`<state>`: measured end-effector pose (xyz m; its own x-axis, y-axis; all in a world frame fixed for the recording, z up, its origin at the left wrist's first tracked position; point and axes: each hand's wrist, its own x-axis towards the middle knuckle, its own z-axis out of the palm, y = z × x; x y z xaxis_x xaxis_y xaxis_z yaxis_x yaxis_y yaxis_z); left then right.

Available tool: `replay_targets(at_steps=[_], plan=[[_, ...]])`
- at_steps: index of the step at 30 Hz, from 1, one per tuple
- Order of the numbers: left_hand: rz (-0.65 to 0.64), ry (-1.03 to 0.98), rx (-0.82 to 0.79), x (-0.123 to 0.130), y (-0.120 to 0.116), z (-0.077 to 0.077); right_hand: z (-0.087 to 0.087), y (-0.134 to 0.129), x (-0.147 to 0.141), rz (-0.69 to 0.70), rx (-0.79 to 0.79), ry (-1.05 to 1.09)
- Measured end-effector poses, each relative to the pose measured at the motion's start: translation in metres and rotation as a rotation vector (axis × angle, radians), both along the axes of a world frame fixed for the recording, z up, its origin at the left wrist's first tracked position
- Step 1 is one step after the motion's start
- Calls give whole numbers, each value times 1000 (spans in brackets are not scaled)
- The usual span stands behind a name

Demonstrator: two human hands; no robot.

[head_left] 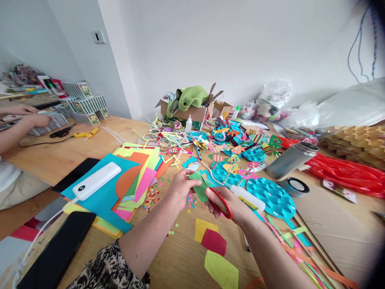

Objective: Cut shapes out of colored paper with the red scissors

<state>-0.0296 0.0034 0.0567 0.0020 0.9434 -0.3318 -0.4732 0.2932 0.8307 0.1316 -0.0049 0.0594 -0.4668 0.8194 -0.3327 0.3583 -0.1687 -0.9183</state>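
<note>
At the far left of the wooden table (120, 130), a co-worker's hand (41, 119) rests on a grey block beside stacked boxes (86, 105), with black scissors (62, 131) and a yellow glue gun (86, 133) lying near. Closer to you, a dark phone (57, 249) lies below a white power bank (96, 180), which sits on a blue sheet (87, 200) against a fanned pile of coloured paper (144, 180). Tiny paper scraps (151, 200) dot the wood beside your left forearm. Your left hand (181, 185) pinches the green paper (198, 188) between thumb and fingers, holding it up over the middle of the table. Behind, a carton (183, 114) bears a green cloth (189, 98), a small glue bottle (188, 123) standing before it. Below your hands lie a yellow piece (201, 226), a red piece (214, 242) overlapping it, and a lime piece (221, 269) with a drawn outline. Your right hand (227, 200) grips the red scissors (226, 209) by the handles, blades at the green paper; whether they are closed you cannot tell. Past it are a white bottle (249, 199), a blue disc (272, 197), a tilted-looking steel flask (290, 160), a dark lid (294, 187) and red plastic (351, 174).
</note>
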Motion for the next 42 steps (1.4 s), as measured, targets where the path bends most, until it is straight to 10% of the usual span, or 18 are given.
replay_targets(at_steps=[42], plan=[[9, -19, 2, -2, 1, -4, -2, 0, 0, -14, -16, 7]])
